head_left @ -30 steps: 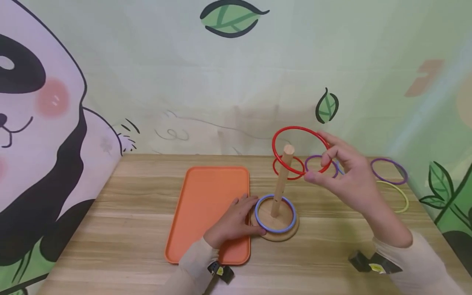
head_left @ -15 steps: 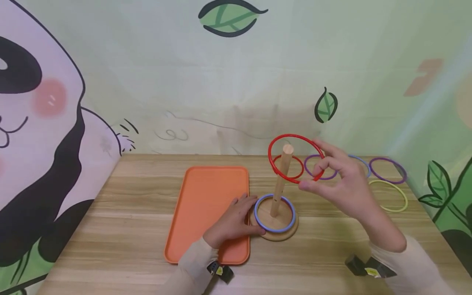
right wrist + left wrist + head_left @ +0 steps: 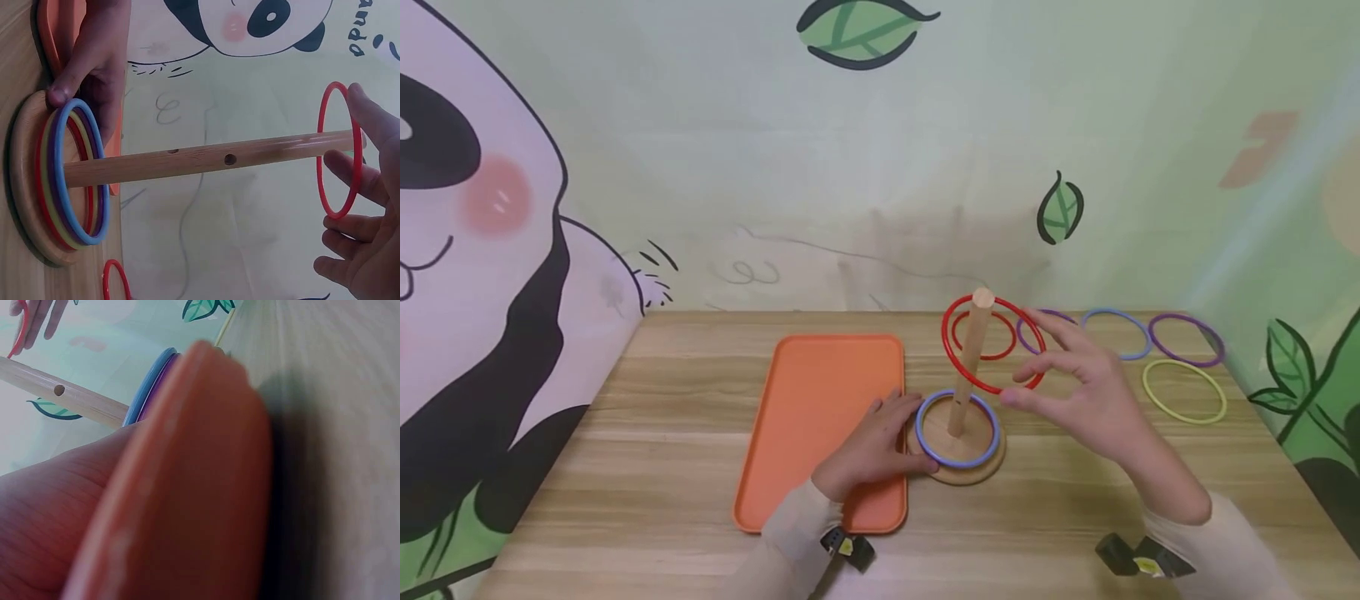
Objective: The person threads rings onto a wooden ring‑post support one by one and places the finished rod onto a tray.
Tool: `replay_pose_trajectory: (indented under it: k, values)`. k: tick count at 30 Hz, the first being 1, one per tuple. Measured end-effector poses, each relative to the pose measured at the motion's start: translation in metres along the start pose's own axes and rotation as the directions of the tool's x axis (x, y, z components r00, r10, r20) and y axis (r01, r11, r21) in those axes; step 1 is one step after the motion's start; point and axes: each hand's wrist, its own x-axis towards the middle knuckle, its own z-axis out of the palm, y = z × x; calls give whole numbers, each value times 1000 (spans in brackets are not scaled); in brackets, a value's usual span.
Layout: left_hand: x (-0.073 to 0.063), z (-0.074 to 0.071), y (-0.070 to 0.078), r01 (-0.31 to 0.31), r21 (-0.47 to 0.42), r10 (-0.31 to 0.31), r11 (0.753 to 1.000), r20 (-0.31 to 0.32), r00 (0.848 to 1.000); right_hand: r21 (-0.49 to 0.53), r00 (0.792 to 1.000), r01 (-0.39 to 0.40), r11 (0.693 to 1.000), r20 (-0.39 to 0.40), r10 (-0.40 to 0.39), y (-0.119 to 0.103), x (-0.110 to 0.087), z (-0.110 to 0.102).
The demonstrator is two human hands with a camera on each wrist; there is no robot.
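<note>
My right hand point(image 3: 1090, 400) pinches a red ring point(image 3: 945, 350) between thumb and fingers. That ring encircles the upper part of the wooden peg point(image 3: 973, 342), as the right wrist view also shows. Several rings lie stacked round the peg's foot on the round wooden base point(image 3: 973, 477), a blue ring point(image 3: 997, 433) uppermost. In the right wrist view a purple, a yellow and a red ring point(image 3: 41, 165) show under it. My left hand point(image 3: 868, 446) holds the base's left edge, thumb near and fingers farther back. Its fingertips are partly hidden in the right wrist view.
An orange tray point(image 3: 820, 375) lies under and beside the left hand. Behind the peg lies another red ring point(image 3: 985, 358). Farther right are a purple ring point(image 3: 1026, 342) partly hidden by the hand, a light blue ring point(image 3: 1116, 311), another purple ring point(image 3: 1187, 365) and a yellow-green ring point(image 3: 1183, 420).
My right hand has moved down and slightly left with the red ring, which now sits lower round the peg. The left hand has stayed at the base.
</note>
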Motion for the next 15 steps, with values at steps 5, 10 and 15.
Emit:
replay_pose_trajectory:
  k: [5, 10, 15]
  values:
    - [0, 1, 0, 6, 5, -6, 1000, 4, 1000, 2, 1000, 13, 1000, 7, -13, 7, -6, 6]
    - [0, 0, 1, 14, 5, -14, 1000, 11, 1000, 6, 998, -56, 998, 36, 56, 9, -13, 10]
    - [0, -1, 2, 28, 1, -28, 1000, 15, 1000, 9, 996, -69, 998, 53, 69, 13, -18, 16]
